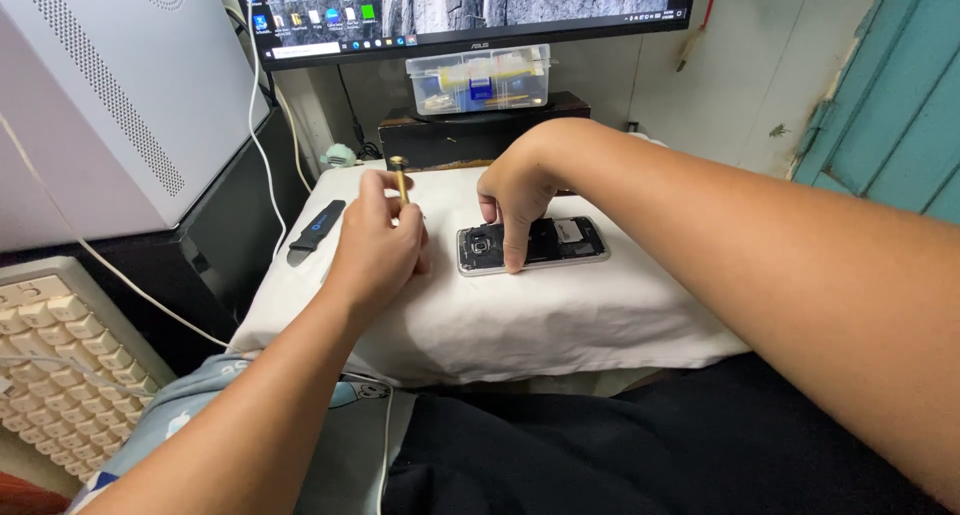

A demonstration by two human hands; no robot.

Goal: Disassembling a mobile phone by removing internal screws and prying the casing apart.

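Now the left hand (pixel 375 240) has its grip pinched on a brass-tipped screwdriver (pixel 400 182) — held upright. At its 3 o'clock, the right hand (pixel 515 190) presses fingertips (pixel 514 265) on the opened phone (pixel 535 245) — grip not closed around it.

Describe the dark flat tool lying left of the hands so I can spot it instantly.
Find the white cloth below the monitor. At its left edge, left of the left hand, lies the pry tool: flat, black, with a blue mark. Unlike the opened phone under the right hand, it lies untouched.
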